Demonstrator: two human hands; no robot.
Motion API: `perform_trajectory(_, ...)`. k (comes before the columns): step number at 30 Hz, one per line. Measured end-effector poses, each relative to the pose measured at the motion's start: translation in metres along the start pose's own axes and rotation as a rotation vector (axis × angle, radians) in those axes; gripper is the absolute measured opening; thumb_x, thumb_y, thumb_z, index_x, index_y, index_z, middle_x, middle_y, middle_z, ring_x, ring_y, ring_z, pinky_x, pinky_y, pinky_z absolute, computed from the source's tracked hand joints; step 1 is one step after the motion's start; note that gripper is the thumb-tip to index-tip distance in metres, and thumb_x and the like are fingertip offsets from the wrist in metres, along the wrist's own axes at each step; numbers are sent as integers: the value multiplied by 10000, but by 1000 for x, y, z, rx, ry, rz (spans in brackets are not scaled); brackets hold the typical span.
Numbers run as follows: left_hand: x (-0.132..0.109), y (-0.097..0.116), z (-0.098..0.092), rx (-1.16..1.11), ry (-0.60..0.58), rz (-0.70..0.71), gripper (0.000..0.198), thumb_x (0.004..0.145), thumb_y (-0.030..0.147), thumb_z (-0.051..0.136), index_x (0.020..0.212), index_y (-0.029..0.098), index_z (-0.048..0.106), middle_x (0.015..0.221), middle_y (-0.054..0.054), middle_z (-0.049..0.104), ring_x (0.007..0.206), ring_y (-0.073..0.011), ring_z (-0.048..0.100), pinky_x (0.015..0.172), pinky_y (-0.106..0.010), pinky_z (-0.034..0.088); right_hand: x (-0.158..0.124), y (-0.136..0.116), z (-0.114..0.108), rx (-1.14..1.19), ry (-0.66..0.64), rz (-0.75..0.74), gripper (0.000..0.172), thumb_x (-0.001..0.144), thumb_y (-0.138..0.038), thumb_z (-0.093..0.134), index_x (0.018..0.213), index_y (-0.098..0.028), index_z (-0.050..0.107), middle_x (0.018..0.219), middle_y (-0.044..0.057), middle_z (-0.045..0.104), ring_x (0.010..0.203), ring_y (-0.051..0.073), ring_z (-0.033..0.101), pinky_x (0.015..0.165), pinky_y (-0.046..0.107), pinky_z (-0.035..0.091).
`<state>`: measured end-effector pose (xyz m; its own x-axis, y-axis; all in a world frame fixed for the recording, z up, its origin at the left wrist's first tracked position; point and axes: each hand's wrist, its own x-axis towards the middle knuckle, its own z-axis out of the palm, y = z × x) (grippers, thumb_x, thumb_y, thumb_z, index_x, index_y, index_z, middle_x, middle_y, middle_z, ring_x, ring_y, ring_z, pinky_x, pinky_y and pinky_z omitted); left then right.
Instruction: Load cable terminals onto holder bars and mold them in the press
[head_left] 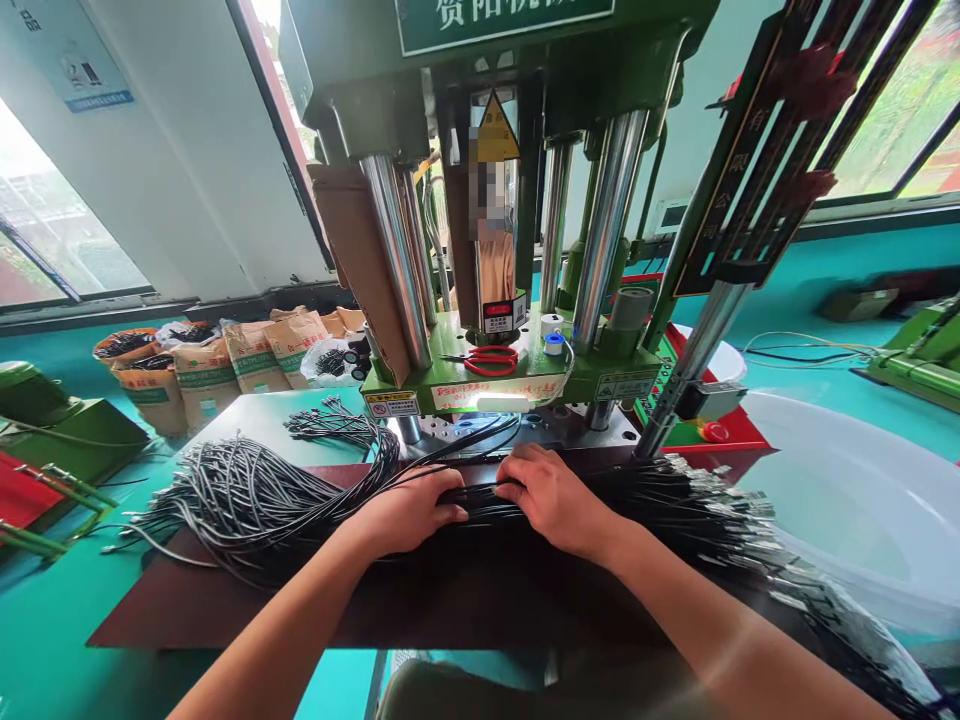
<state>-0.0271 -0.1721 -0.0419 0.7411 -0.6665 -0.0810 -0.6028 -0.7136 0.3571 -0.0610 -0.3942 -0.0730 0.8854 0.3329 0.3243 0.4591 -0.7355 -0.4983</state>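
A thick bundle of black cables (255, 490) lies across a dark brown board (480, 600) in front of the green press. My left hand (412, 510) is closed around cables left of the middle, its thumb towards me. A short way to the right, my right hand (551, 500) has its fingers curled over the same bundle. Small metallic tips fan out at the left end, and pale flat connectors (720, 510) gather at the right. Several cables run back from near my hands to the press's lower plate (442, 432). My fingertips are partly hidden.
Red-handled pliers (491, 358) and a blue-and-white spool (554, 344) sit on the green press plate (442, 375). Steel columns (611, 230) rise behind. A white tub (847, 500) stands at right; paper sacks (202, 375) stand behind on the left.
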Motion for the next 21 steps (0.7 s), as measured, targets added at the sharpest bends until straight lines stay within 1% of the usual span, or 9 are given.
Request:
perform_trajectory(4,1,0,0,9,42,6,192,851,376,537,941,214,587,896,-8,602,843,-177,539,733,-265,397,0,0,-2,0,0,-16,66,889,-198,552,836,-173,582,870,40,591,862,188,512,799,321,399)
perform_trajectory(6,1,2,-2,-4,68,8,170,864,363,519,923,215,577,893,-2,597,847,-174,535,738,-269,396,1,0,-6,12,-35,-8,59,898,-211,539,868,-176,576,893,43,590,845,178,526,787,309,415)
perform_trajectory(9,2,3,-3,-29,123,26,157,900,312,454,937,206,563,957,-14,592,899,-173,540,795,-280,407,2,3,-13,12,-108,13,102,907,-256,538,966,-179,568,943,40,610,848,168,565,792,290,432)
perform_trajectory(11,3,3,-1,-45,137,22,180,908,292,432,983,202,569,1020,-29,591,953,-177,546,849,-293,414,3,6,-14,-42,-135,31,148,912,-277,531,1009,-176,580,960,42,624,886,171,583,826,287,432)
perform_trajectory(15,8,6,6,-32,83,-90,314,854,330,542,1140,205,575,1164,-59,589,1096,-224,535,949,-333,402,10,12,-12,-152,-183,52,202,892,-285,551,1021,-165,651,1024,92,623,975,225,583,864,331,431)
perform_trajectory(17,11,8,9,-2,60,-140,332,844,319,555,1148,189,590,1167,-79,600,1104,-245,544,947,-341,409,13,13,-9,-173,-214,44,227,877,-279,569,1042,-157,665,1054,114,626,1007,255,578,874,353,429)
perform_trajectory(19,14,8,12,14,51,-156,316,855,296,533,1134,167,605,1148,-100,613,1087,-257,560,929,-345,420,17,14,-7,-191,-244,36,243,874,-274,571,1050,-138,670,1048,129,643,1008,270,584,877,362,427)
perform_trajectory(21,16,7,14,15,54,-159,326,855,288,528,1134,139,609,1145,-124,614,1086,-273,563,919,-355,423,19,14,-6,-207,-261,39,223,874,-272,567,992,-124,686,995,136,664,964,277,601,850,362,432)
